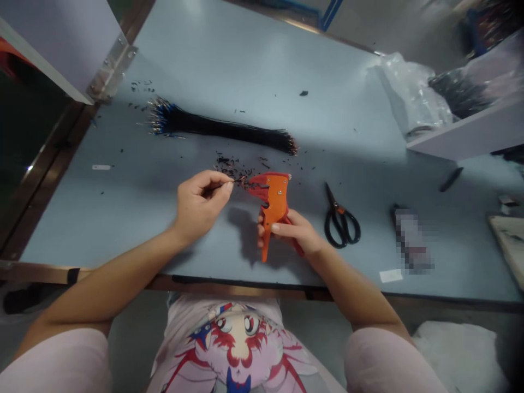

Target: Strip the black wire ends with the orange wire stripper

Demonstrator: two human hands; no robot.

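Note:
My left hand (203,202) pinches a thin black wire (234,180) between thumb and fingertips, its end just left of the tool's jaws. Wrapped around the handles of an orange and red wire stripper (277,199) is my right hand (292,232), the tool's jaws pointing left toward the wire. Behind both hands lies a long bundle of black wires (221,129), with blue and metal ends at its left and bare copper-coloured ends at its right. Small black insulation scraps (229,164) are scattered between the bundle and the stripper.
Black-handled scissors (343,221) lie right of my right hand. Further right are a blurred-out object (412,239), a white label (391,275) and a dark strip (451,179). Clear plastic bags (417,93) sit at the back right behind a pale panel. Another panel (61,43) stands at the left.

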